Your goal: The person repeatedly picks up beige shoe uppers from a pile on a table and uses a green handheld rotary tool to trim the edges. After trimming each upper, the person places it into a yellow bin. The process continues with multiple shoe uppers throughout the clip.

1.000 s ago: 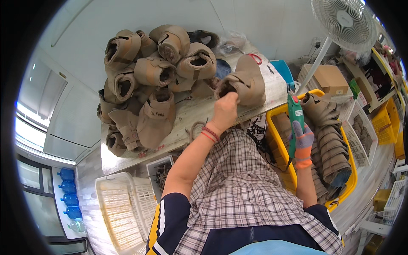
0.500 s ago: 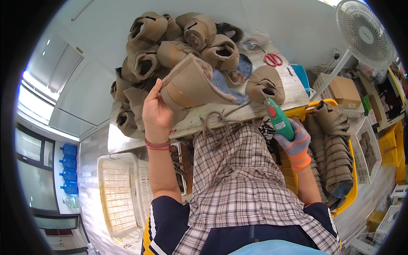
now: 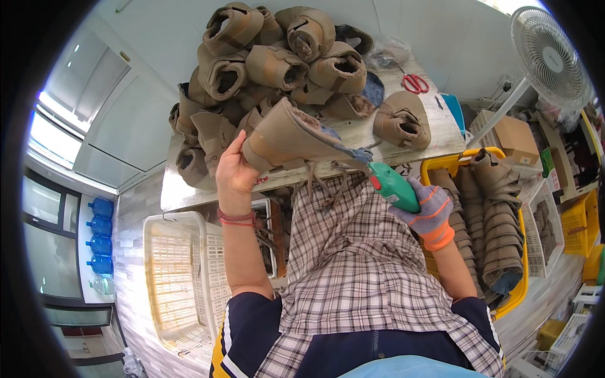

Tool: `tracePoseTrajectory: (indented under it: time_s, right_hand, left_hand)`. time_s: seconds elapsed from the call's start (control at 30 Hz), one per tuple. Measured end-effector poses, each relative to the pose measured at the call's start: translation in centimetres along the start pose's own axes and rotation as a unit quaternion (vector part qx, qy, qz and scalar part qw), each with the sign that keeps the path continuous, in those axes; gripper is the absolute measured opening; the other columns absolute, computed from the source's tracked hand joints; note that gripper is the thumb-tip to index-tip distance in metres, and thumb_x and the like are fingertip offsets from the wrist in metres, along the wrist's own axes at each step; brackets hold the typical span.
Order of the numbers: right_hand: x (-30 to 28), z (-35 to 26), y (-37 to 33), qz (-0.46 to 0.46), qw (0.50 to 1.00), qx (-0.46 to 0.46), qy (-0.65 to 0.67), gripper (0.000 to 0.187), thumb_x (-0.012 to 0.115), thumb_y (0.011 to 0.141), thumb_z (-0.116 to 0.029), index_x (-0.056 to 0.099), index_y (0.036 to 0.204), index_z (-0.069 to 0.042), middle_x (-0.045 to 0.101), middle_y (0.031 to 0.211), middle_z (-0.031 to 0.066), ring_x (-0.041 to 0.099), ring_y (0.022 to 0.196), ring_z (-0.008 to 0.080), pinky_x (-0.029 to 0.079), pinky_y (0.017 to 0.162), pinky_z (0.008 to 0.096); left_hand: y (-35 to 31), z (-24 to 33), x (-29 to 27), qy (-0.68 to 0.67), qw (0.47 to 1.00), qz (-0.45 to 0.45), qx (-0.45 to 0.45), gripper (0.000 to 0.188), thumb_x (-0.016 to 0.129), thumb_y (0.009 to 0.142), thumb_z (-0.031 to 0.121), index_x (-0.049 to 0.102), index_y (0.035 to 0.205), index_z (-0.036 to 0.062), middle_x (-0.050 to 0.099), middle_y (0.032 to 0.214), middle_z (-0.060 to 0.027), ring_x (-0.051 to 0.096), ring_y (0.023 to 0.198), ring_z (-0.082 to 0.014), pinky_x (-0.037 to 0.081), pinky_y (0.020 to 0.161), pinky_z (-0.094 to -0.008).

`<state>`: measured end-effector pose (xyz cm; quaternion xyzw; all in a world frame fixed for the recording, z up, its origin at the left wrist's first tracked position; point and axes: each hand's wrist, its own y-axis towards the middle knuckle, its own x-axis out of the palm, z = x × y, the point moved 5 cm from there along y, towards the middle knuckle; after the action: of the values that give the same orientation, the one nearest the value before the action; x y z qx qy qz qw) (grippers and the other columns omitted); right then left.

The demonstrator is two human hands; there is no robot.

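Observation:
My left hand (image 3: 236, 170), bare, with a red cord round the wrist, grips a tan boot upper (image 3: 285, 140) by its left side. Brown fleece and a bluish-grey lining show at its open edge. In a grey glove with orange stripes, my right hand (image 3: 430, 211) is closed round a green handheld power tool (image 3: 396, 190) with a red button. The tool's tip meets the right end of the upper, by the bluish lining; its working part is too small to make out. Behind the upper, many similar uppers (image 3: 275, 66) are heaped on the table (image 3: 441, 135).
One upper (image 3: 403, 121) stands alone at the table's right, near red scissors (image 3: 414, 83). A yellow crate (image 3: 522, 277) of stacked uppers is on my right, a white basket (image 3: 173, 286) on my left. A fan (image 3: 548, 57) stands at the far right.
My right hand has brought the green tool left and slightly down, onto the edge of the upper. The upper has tilted and moved a little right. The whole view has shifted slightly.

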<state>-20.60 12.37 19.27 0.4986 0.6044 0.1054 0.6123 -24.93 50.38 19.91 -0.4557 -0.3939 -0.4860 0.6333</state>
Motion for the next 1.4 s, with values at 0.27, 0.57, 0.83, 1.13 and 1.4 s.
tracePoseTrajectory:
  time_s: [0.27,0.57,0.83,1.13,1.4]
  right_hand:
    - [0.3,-1.0,0.6,-0.026,0.996,0.051,0.071,0.061,0.085,0.058,-0.041,0.065,0.102,-0.002,0.065,0.071,0.0091,0.06,0.06,0.0245,0.049,0.055,0.0331]
    - [0.7,-1.0,1.0,-0.053,0.984,0.093,0.143,0.061,0.085,0.058,-0.041,0.066,0.105,-0.006,0.066,0.074,0.0082,0.061,0.061,0.024,0.05,0.058,0.0327]
    - [0.1,-2.6,2.8,-0.06,0.987,0.05,0.138,0.06,0.085,0.059,-0.042,0.066,0.102,-0.004,0.066,0.076,0.0098,0.061,0.062,0.0247,0.05,0.058,0.0329]
    - [2.2,-2.8,2.3,-0.112,0.938,0.156,0.289,0.059,0.083,0.063,-0.04,0.065,0.106,-0.003,0.068,0.082,0.0113,0.066,0.069,0.0227,0.052,0.063,0.0313]
    - [4.4,-2.7,1.2,-0.173,0.817,0.314,0.453,0.055,0.08,0.073,-0.033,0.061,0.112,0.001,0.069,0.08,0.0063,0.063,0.068,0.0079,0.051,0.062,0.023]
  left_hand:
    - [0.3,-2.1,-0.8,0.034,0.997,0.057,0.031,0.031,0.042,0.098,0.012,0.047,0.119,-0.009,0.058,0.119,-0.0208,0.056,0.112,-0.0316,0.045,0.098,-0.0443]
    - [-2.1,-3.5,0.9,0.069,0.994,0.018,0.084,0.033,0.042,0.094,0.007,0.047,0.122,-0.0107,0.056,0.122,-0.0215,0.056,0.113,-0.0312,0.044,0.099,-0.0437]
    - [-3.6,-4.8,1.8,0.079,0.992,-0.005,0.098,0.039,0.043,0.09,0.004,0.045,0.125,-0.0119,0.053,0.127,-0.0217,0.052,0.118,-0.0314,0.04,0.103,-0.044]
    - [-5.4,-6.7,2.5,0.111,0.973,-0.038,0.2,0.044,0.045,0.086,-0.002,0.043,0.13,-0.0046,0.052,0.13,-0.0172,0.049,0.122,-0.03,0.038,0.106,-0.0444]
    - [-6.3,-8.1,1.5,0.243,0.925,-0.097,0.275,0.05,0.048,0.082,-0.01,0.044,0.13,-0.0004,0.051,0.131,-0.0152,0.049,0.123,-0.0271,0.038,0.106,-0.0435]
